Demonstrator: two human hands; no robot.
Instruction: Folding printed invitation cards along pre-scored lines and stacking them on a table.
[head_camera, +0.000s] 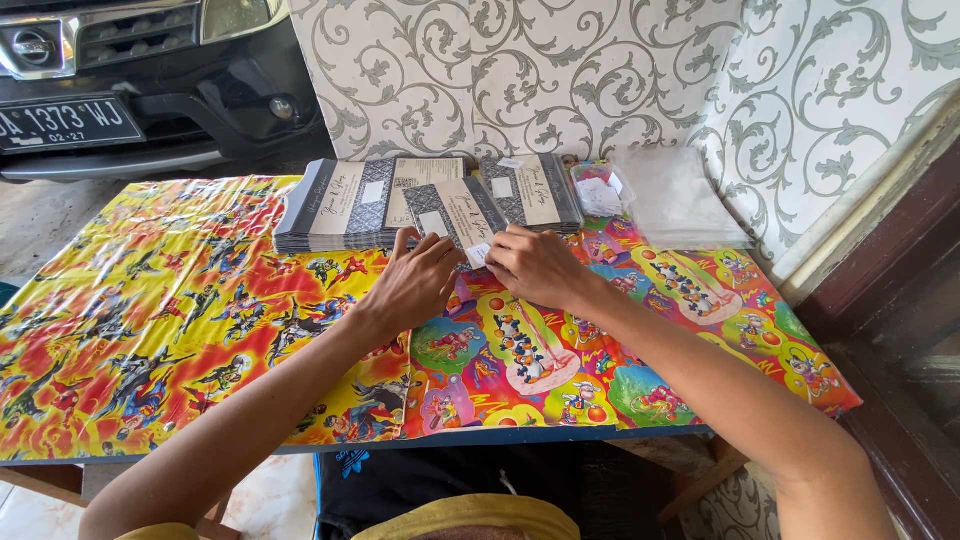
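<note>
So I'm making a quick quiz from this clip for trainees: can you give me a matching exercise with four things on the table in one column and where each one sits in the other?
Things:
1. single patterned card
2. stack of clear plastic sleeves
3. left hand
4. pile of grey cards

Places:
A. far right of the table, against the wall
B. far edge, left of the hands
C. under the fingertips of both hands
D. resting on the card's left edge

Pairs: 1-C, 2-A, 3-D, 4-B
</note>
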